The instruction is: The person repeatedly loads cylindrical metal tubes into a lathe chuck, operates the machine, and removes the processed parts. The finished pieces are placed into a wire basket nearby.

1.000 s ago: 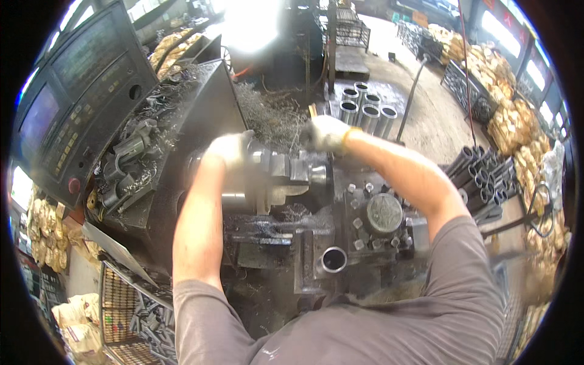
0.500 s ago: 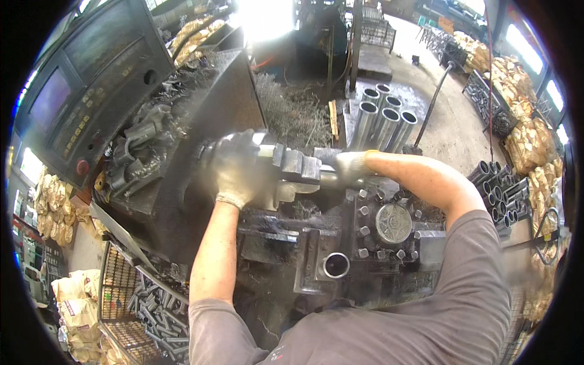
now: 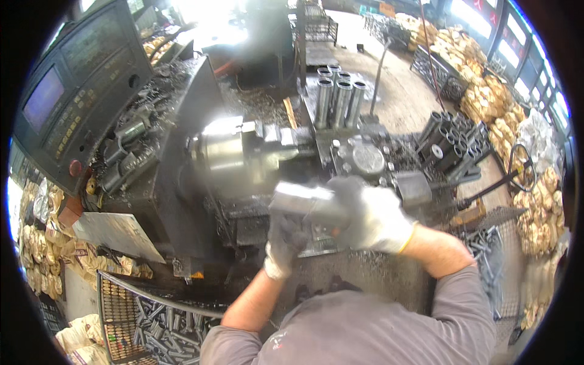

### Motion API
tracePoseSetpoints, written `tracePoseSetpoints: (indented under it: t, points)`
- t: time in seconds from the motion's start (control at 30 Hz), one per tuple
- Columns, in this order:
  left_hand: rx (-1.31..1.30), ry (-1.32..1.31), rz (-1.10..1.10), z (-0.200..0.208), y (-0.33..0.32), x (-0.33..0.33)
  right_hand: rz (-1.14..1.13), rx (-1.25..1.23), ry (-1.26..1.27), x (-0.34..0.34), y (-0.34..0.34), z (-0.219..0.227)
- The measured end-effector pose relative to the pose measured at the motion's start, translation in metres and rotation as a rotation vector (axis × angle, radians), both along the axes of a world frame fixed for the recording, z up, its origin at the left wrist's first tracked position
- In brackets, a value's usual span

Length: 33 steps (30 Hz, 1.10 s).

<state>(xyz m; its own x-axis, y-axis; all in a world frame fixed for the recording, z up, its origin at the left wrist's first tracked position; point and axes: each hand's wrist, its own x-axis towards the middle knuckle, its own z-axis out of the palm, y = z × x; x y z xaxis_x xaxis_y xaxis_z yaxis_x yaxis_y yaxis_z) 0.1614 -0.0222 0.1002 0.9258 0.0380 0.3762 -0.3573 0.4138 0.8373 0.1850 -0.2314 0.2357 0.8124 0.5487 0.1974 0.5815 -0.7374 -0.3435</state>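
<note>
A short, shiny metal tube (image 3: pixel 298 198) is held level in front of the lathe, between my two gloved hands. My left hand (image 3: pixel 286 243), in a grey-and-white work glove, is closed on its left part from below. Around the right end wraps my right hand (image 3: pixel 372 216), in a similar glove with a yellow cuff edge; motion blurs its fingers. Just beyond the tube is the lathe chuck (image 3: pixel 226 152), its stepped jaws (image 3: pixel 277 135) pointing right. No tube shows between the jaws. The tool turret (image 3: pixel 367 159), with a round cap and bolts, sits behind my right hand.
Several bright tubes (image 3: pixel 340 100) stand upright behind the turret. Darker tubes (image 3: pixel 453 146) are stacked at right. A control panel (image 3: pixel 67 109) rises at left, near curved metal pieces (image 3: pixel 128 149). A mesh basket (image 3: pixel 118 310) of metal pieces stands at lower left, another bin (image 3: pixel 490 267) at right.
Both hands have moved from the chuck jaws toward my body and now hold the tube in front of the machine. The view has swung rightward.
</note>
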Motion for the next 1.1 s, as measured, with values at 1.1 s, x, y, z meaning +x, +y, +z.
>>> tracePoseSetpoints:
  t: [1.1]
  points:
    - [0.844, 0.201, 0.517, -0.078, -0.045, 0.044, -0.242, -0.296, 0.471, -0.043, -0.129, -0.178]
